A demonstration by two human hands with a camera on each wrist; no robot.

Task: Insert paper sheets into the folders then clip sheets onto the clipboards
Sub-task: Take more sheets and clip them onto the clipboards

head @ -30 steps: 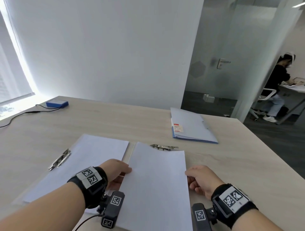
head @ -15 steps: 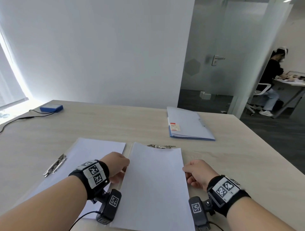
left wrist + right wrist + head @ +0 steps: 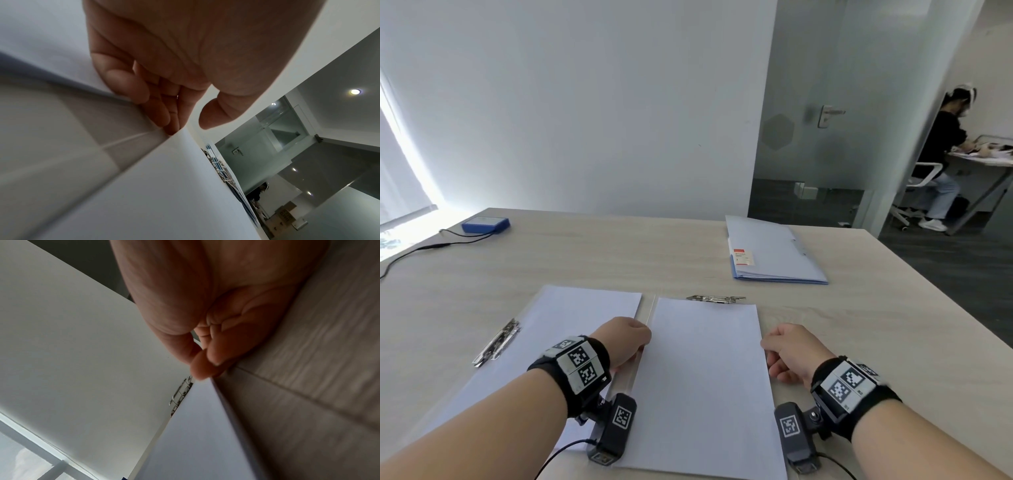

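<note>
Head view: left hand (image 3: 625, 341) and right hand (image 3: 792, 351), fingers curled, touch the side edges of the paper sheet (image 3: 705, 377) between them; its long axis runs away toward the clipboard clip (image 3: 715, 299). Beyond lie blue folders (image 3: 770, 251) on the wooden table (image 3: 619, 253), then a glass door (image 3: 822, 113).

**Sheets, clipboards and folders on the table**

A white paper sheet (image 3: 705, 377) lies flat on the near clipboard, its metal clip (image 3: 715, 299) at the far end; a second sheet (image 3: 558, 335) covers the left clipboard, clip (image 3: 498, 342) at its left edge; pale blue folders (image 3: 774, 253) lie stacked, closed, far right.
</note>
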